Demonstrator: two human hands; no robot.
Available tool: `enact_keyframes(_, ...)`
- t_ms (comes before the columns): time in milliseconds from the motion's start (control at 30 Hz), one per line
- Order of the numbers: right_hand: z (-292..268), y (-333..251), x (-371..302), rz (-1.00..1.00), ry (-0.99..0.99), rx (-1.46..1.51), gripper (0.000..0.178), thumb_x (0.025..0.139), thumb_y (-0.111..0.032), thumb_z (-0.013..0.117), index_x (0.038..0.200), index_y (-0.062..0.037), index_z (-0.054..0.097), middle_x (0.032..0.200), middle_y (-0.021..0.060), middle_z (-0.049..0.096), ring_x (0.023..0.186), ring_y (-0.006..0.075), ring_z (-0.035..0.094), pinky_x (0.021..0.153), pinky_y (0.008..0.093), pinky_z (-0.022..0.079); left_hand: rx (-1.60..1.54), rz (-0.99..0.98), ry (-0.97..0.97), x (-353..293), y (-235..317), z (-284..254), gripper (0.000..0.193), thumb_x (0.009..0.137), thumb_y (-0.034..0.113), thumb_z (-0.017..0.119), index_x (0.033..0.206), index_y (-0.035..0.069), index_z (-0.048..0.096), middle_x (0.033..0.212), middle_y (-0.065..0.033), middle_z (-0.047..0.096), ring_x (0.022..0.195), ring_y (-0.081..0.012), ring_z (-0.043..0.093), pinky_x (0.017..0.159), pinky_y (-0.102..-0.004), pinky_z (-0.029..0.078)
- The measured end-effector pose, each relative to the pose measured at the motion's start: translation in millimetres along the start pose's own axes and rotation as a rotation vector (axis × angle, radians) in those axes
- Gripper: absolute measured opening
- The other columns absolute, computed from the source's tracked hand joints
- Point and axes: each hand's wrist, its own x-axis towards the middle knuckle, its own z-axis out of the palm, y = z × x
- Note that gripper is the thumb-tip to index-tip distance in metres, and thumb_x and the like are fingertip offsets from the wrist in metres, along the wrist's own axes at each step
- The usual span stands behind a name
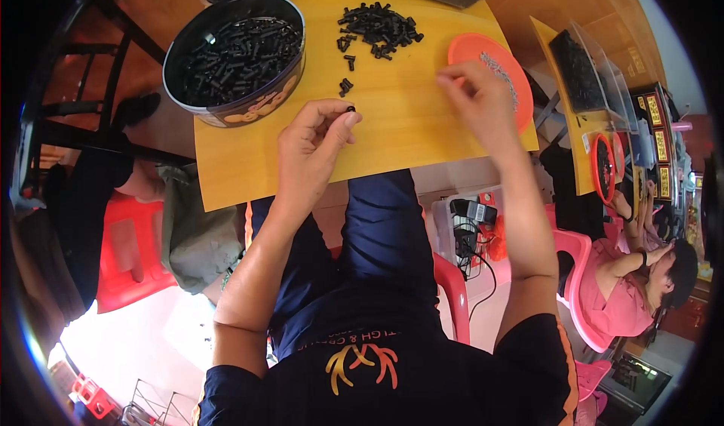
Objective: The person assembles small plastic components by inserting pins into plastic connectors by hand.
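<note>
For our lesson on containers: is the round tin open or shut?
Open: the round tin is uncovered, with black parts showing inside.

A yellow table (411, 132) spreads beneath the left hand (311, 135) and the right hand (486, 105). Left of the left hand I see 1 dark slatted frame (83, 49) and 1 red plastic chair (128, 237), glare whitening the pale floor (139, 335) nearby. Right of the right hand stand another yellow table (579, 173) and 1 pink chair (577, 256).
</note>
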Motion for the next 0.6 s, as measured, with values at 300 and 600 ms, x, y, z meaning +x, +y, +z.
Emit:
enact_keyframes(300,-54,80,23,0.166,-0.228,-0.453,0.021,0.087,-0.022,0.07,0.103,-0.0096,0.074,0.098,0.0134,0.07,0.092,0.0314,0.067,0.081,0.0406,0.052,0.084,-0.016,-0.045,2,-6,-1,0.018,0.097,0.007,0.063,0.113,-0.002,0.062,0.102,-0.0081,0.069,0.083,-0.0092,0.061,0.074,-0.0231,0.049)
enact_keyframes(600,-45,83,29,0.118,-0.221,-0.39,0.018,0.087,-0.019,0.069,0.099,-0.0053,0.07,0.094,0.0126,0.07,0.086,0.0305,0.067,0.077,0.0394,0.051,0.044,-0.023,0.004,3,-8,3,0.019,0.094,0.008,0.067,0.109,-0.003,0.064,0.088,-0.0003,0.064,0.076,-0.0061,0.057,0.07,-0.0212,0.048)
